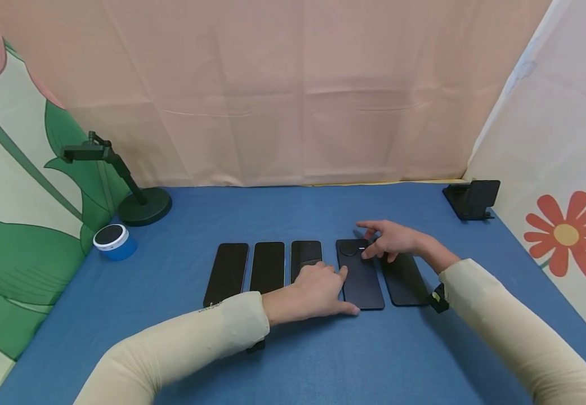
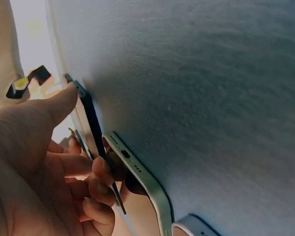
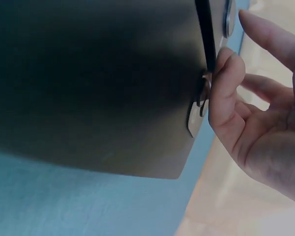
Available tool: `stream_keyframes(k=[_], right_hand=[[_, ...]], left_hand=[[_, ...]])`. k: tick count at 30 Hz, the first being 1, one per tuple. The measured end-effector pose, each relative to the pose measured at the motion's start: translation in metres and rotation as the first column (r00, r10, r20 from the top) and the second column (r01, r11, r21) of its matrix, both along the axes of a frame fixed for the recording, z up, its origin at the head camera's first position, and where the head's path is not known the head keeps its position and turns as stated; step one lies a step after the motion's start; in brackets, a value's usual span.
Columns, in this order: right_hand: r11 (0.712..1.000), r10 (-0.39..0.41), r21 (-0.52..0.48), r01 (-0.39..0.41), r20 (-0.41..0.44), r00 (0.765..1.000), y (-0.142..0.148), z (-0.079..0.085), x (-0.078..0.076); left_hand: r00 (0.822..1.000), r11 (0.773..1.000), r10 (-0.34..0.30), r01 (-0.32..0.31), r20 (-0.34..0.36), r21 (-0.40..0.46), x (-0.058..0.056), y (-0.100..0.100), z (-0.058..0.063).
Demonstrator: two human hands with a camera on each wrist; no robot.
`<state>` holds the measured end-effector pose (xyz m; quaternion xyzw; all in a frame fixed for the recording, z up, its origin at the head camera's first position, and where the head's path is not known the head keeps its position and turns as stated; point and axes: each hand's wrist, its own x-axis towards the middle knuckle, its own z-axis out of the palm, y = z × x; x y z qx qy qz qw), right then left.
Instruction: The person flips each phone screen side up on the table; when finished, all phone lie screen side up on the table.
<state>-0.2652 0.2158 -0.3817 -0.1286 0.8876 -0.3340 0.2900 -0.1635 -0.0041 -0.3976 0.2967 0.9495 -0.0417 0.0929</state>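
head view: on the blue table [image 1: 323, 360], the dark round-camera phone [image 1: 363, 287], fourth from left of five phones [image 1: 226, 273], is touched along its left and bottom edges by the spread left hand [image 1: 317, 292], while the loosely spread right hand [image 1: 395, 238] is held at its upper end, nothing being gripped.

Bench [image 1: 333, 363] free up front, between left sleeve [image 1: 186, 337] and right sleeve [image 1: 515, 332]; also free behind first phone [image 1: 226, 270], second phone [image 1: 268, 264] and third phone [image 1: 305, 253], up to the backdrop [image 1: 293, 101]. Only slim strips between those three. Left grip [image 1: 315, 289] blocks lower gap, third to fourth phone [image 1: 361, 287]. Right grip [image 1: 391, 237] covers upper gap, fourth to fifth phone [image 1: 406, 284]. Back left: stand [image 1: 143, 207], tub [image 1: 115, 242] in the way. Back right: holder [image 1: 480, 197].
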Motion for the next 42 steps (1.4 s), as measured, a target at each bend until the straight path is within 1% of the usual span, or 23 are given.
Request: stream_keyframes(k=[5, 8, 13, 20, 24, 27, 31, 36, 42], right_hand=[[1.0, 0.007, 0.011, -0.007, 0.02, 1.0, -0.004, 0.002, -0.005], [1.0, 0.024, 0.007, -0.024, 0.026, 0.999, -0.005, 0.001, -0.008], [0.999, 0.023, -0.041, -0.02, 0.063, 0.998, -0.003, -0.004, -0.013], [0.995, 0.003, -0.096, 0.006, 0.088, 0.996, 0.001, -0.006, -0.012], [0.989, -0.015, -0.147, 0.031, 0.11, 0.994, 0.004, -0.007, -0.012], [0.983, -0.031, -0.175, 0.051, 0.119, 0.992, 0.006, -0.009, -0.012], [0.98, -0.031, -0.192, 0.05, 0.102, 0.994, 0.008, -0.011, -0.01], [0.979, -0.02, -0.203, 0.032, 0.058, 0.998, 0.011, -0.008, -0.006], [0.983, -0.011, -0.185, 0.021, 0.052, 0.999, 0.012, -0.005, -0.005]], left_hand=[[0.999, 1.0, 0.003, -0.003, -0.036, -0.014, 0.002, 0.004, 0.0], [0.999, 1.0, 0.012, -0.012, -0.045, -0.005, 0.003, 0.005, 0.0], [0.999, 1.0, 0.023, -0.022, -0.041, 0.008, 0.003, 0.006, -0.001], [0.999, 0.999, 0.034, -0.034, -0.029, 0.005, 0.004, 0.006, -0.002], [0.999, 0.999, 0.032, -0.032, -0.009, 0.012, 0.003, 0.006, -0.002], [1.0, 0.999, 0.019, -0.019, -0.003, 0.027, 0.003, 0.004, -0.003], [1.0, 0.999, -0.002, 0.003, -0.014, 0.05, 0.002, 0.001, -0.004], [1.0, 0.998, -0.007, 0.009, -0.019, 0.065, 0.001, -0.002, -0.003], [0.999, 0.998, -0.017, 0.019, -0.031, 0.062, 0.002, -0.005, -0.003]])
